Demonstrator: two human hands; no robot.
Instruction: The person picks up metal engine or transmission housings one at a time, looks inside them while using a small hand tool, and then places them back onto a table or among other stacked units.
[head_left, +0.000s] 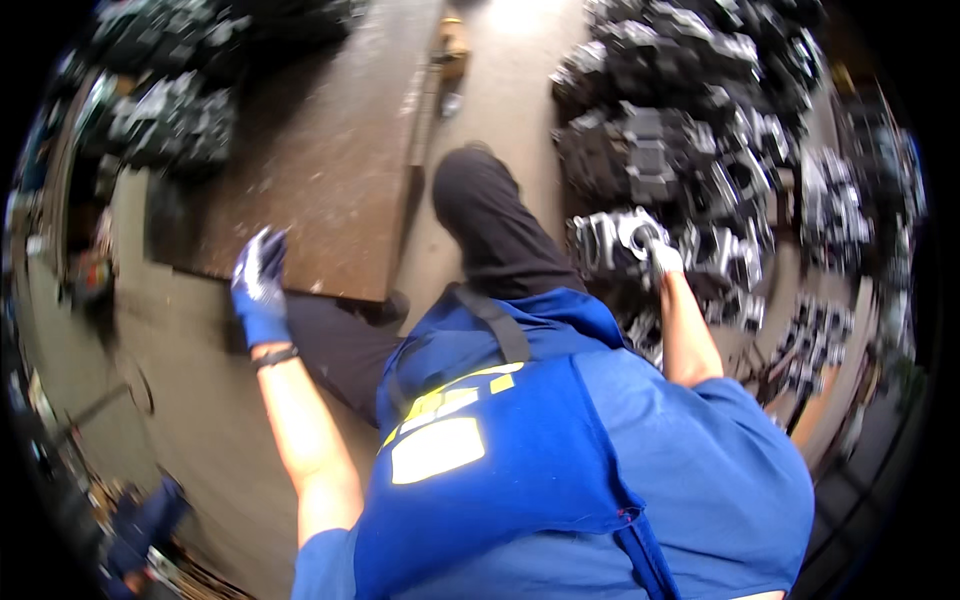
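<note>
My left hand [262,285], in a blue and pale glove, hangs beside the near-left corner of a brown metal-topped table [310,190]. Its fingers are stretched out and nothing shows in them. On the other side, my right hand [665,258], in a white glove, is closed at the edge of a silver metal casting [630,232] with a round opening. Its fingertips are partly hidden and blurred by motion. This casting lies at the near side of a tall pile of similar dark and silver castings [660,150].
More castings [170,120] are heaped at the far left of the table. Further right, other castings [820,340] stand in rows. A pale floor aisle [515,90] runs between table and pile. A person in dark blue [145,525] is at the lower left.
</note>
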